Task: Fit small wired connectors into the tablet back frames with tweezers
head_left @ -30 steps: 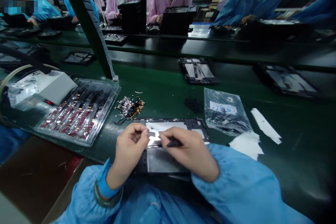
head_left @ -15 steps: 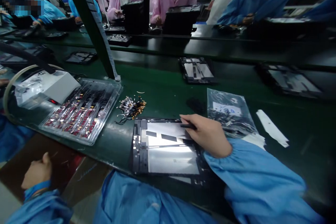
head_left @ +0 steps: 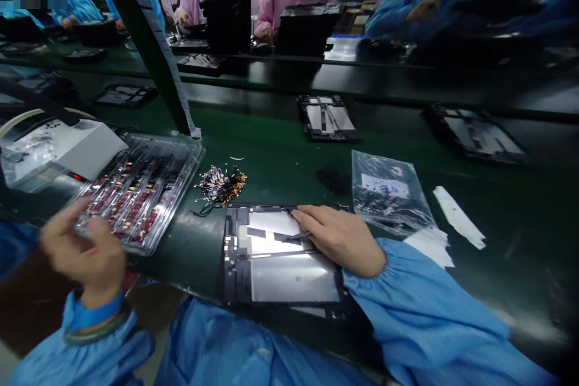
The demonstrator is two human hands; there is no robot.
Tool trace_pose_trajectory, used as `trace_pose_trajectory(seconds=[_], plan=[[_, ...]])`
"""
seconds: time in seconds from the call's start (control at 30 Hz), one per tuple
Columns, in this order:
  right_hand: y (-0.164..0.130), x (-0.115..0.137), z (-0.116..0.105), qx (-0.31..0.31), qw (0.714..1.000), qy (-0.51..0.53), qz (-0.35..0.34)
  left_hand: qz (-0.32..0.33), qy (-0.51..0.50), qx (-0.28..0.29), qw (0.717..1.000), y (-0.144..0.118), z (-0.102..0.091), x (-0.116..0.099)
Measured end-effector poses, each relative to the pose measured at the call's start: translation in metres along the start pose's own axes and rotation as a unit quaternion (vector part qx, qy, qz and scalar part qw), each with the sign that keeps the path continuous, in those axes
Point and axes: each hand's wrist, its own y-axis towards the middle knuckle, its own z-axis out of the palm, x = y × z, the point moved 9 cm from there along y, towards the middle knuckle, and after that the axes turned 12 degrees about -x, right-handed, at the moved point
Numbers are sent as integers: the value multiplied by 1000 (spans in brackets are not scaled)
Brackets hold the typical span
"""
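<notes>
Left hand (head_left: 85,253) has risen from below the bench edge to the near end of the clear parts tray (head_left: 140,190), fingers loosely curled, empty. Right hand (head_left: 339,238) stays on the open tablet frame (head_left: 280,259), now gripping a thin dark tool (head_left: 296,236) nearer its middle.

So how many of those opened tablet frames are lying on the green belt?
3 clearly: one under the right hand at, one mid-belt, one far right. Others farther left may be the same.
</notes>
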Motion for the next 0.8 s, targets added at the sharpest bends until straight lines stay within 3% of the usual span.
trace_pose_trajectory(seconds=[0.03, 0.1, 0.17, 0.27, 0.4, 0.67, 0.8], plan=[[0, 0, 0, 2, 1000, 2, 2, 43, -29, -29, 998, 7, 7, -28], [1, 0, 0, 3, 1000, 7, 3, 145, -89, 74, 983, 10, 51, -85], [2, 0, 0, 4, 1000, 10, 5, 232, -121, 194, 945, 2, 96, -132], [5, 0, -2, -5, 1000, 15, 11, 324, -131, 279, 895, -12, 138, -173], [7, 2, -5, -18, 1000, 5, 8, 373, -99, 302, 871, -22, 160, -185], [-9, -6, -15, 21, 999, 16, 32, 405, -62, 308, 859, -32, 165, -173], [-16, -8, -21, 11, 1000, 10, 26, 425, -48, 309, 849, -35, 167, -175]])
